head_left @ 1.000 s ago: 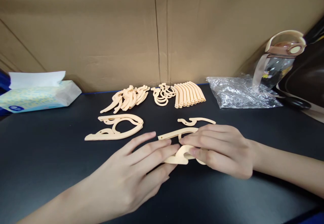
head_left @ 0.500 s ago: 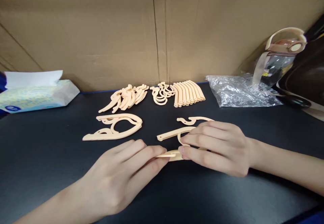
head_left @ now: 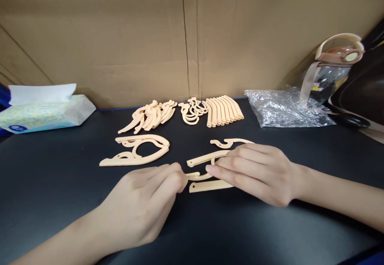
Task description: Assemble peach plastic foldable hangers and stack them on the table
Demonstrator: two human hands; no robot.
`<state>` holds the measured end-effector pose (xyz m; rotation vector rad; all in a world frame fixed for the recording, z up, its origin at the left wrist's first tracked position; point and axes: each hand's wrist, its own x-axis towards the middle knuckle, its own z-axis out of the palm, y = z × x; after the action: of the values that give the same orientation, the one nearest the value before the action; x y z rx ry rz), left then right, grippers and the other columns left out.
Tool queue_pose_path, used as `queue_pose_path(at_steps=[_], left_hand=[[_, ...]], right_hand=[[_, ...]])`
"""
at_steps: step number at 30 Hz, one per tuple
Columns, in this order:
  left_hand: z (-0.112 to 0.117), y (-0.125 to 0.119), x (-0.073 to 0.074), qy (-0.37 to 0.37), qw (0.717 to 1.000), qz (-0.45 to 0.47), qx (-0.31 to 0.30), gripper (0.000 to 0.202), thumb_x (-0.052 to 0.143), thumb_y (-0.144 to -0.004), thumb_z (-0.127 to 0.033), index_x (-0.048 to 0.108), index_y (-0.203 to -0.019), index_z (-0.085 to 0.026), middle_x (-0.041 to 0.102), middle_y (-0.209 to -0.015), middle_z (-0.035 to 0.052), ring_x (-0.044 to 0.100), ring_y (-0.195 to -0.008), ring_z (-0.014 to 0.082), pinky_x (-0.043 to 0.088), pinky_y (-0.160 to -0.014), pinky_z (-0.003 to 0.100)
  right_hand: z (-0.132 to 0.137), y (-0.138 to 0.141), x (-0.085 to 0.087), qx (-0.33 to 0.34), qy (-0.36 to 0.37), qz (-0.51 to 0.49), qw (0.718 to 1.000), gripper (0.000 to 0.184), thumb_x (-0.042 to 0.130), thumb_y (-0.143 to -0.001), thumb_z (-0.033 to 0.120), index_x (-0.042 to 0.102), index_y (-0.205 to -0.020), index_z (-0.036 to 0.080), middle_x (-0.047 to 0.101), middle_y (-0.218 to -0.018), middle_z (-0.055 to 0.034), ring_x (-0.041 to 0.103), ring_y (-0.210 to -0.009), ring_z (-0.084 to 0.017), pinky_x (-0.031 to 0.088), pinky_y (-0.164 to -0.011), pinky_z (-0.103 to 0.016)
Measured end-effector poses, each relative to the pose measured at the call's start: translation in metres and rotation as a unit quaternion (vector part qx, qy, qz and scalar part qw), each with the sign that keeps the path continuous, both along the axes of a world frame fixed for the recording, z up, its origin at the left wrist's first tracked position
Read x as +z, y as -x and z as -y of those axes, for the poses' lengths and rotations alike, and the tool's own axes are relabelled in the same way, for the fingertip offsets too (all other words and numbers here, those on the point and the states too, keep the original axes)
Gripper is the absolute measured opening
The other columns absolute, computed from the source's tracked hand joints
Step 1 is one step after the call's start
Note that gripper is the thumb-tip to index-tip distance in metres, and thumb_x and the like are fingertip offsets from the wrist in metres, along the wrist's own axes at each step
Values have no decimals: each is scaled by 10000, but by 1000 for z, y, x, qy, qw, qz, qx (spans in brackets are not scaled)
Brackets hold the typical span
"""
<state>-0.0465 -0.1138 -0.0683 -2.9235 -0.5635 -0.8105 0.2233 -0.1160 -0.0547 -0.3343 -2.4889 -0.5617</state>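
Note:
My left hand point(head_left: 144, 205) is closed, its thumb and fingers pinching the left end of a thin, curved cream plastic hanger piece point(head_left: 198, 176). My right hand point(head_left: 258, 173) grips the right side of a folding hanger, and its fingers hide the joint. Two arms of that hanger stick out leftward: an upper arm point(head_left: 204, 160) and a lower arm point(head_left: 208, 186) with a hole near its end. The curved piece runs between them. Just beyond my right fingers lies a loose hanger hook point(head_left: 231, 141), partly covered. A folded hanger point(head_left: 150, 160) rests left of centre.
Along the back of the black table point(head_left: 75, 185) are a pile of hanger arms point(head_left: 153, 117), several curved pieces point(head_left: 192, 111) and a row of arms point(head_left: 225, 111). A tissue pack point(head_left: 45, 113) stands left; crumpled plastic wrap point(head_left: 288, 109) and a bottle point(head_left: 333, 73) are right.
My left fingers have shifted left and curled tighter around the end of the curved piece. The lower arm's holed end, covered before, now shows. My right hand has barely moved.

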Motion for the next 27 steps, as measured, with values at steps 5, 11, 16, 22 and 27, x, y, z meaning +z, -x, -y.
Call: queue_pose_path(at_steps=[5, 11, 16, 22, 27], left_hand=[[2, -2, -1, -22, 999, -2, 45, 97, 429, -1021, -200, 495, -1079, -159, 576, -749, -31, 481, -483, 98, 382, -476, 234], [4, -4, 0, -63, 997, -41, 30, 242, 388, -1065, -366, 524, -1035, -168, 610, -732, -20, 573, -524, 136, 407, -470, 279], [14, -10, 6, -54, 996, -71, -1, 218, 365, -1064, -256, 520, -929, -182, 520, -670, -33, 481, -500, 135, 364, -456, 280], [11, -7, 0, -15, 998, -58, 21, 178, 376, -1004, -164, 470, -858, -202, 479, -706, -19, 440, -559, 157, 309, -487, 307], [1, -1, -2, -1, 997, -66, 42, 157, 380, -958, -141, 423, -824, -212, 445, -686, -33, 425, -554, 147, 310, -508, 300]], right_hand=[[5, 4, -2, 10, 3, -12, 1000, 226, 467, -1002, 82, 689, -1015, 40, 728, -769, -66, 647, -711, -161, 528, -639, -293], [15, 11, -3, 2, 6, -20, 1000, 287, 607, -931, 109, 641, -654, 174, 681, -714, -22, 615, -702, -140, 479, -591, -282], [17, 11, -4, 8, 23, -13, 1000, 193, 611, -937, 145, 666, -757, 187, 675, -771, -16, 615, -761, -141, 487, -650, -289], [11, 8, -3, -20, 28, 11, 999, 218, 579, -994, 261, 684, -1091, 97, 664, -746, -11, 603, -710, -143, 464, -644, -289], [6, 6, -6, -59, 41, 64, 995, 317, 499, -1026, 370, 697, -939, 138, 614, -720, -4, 547, -686, -158, 414, -659, -305]])
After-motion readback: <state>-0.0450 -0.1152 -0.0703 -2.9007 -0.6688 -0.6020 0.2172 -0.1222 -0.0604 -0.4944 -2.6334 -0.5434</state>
